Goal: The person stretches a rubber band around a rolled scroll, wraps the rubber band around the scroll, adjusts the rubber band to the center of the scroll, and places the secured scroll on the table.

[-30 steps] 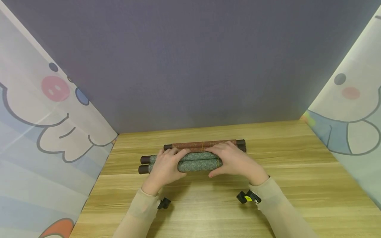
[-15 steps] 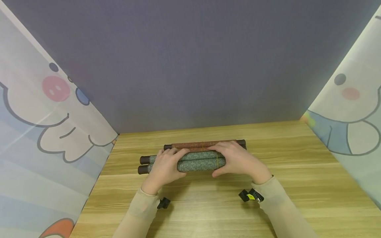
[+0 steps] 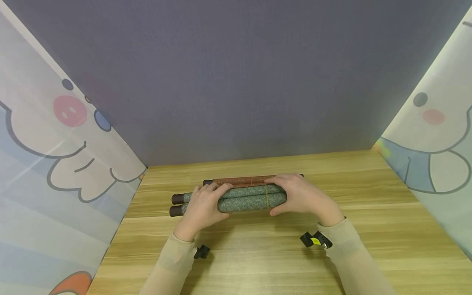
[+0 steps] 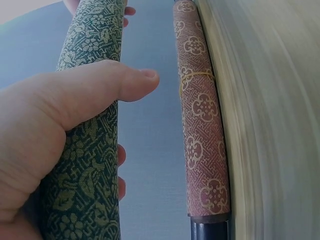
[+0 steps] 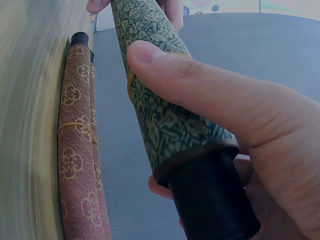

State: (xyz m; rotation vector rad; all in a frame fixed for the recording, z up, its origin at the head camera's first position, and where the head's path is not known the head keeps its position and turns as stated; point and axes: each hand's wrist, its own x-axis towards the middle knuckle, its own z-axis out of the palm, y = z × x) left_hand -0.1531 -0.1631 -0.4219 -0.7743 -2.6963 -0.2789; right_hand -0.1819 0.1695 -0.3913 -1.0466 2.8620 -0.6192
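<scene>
A green patterned scroll [image 3: 247,203], rolled from both ends into two side-by-side rolls with dark knobs, is held across the front by both hands. My left hand [image 3: 202,207] grips its left part, thumb [image 4: 125,82] over the near side. Around its right part curls my right hand [image 3: 300,198], close to the black end knob [image 5: 215,200], which is hidden in the head view. A yellow band [image 5: 131,87] circles the green scroll. Behind it on the table lies a reddish-brown scroll [image 3: 239,180] with gold flowers and its own band, apart from both hands in the wrist views.
The wood-grain table [image 3: 250,262] runs back to a grey upright panel [image 3: 243,82]. Cartoon-printed sheets flank it, one on the left [image 3: 66,164] and one on the right [image 3: 431,135]. Black strapped devices [image 3: 309,239] sit at the wrists.
My right hand has slid rightward along the green scroll, baring more of it and the band. The green scroll has shifted slightly left with my left hand; the reddish-brown one has stayed put.
</scene>
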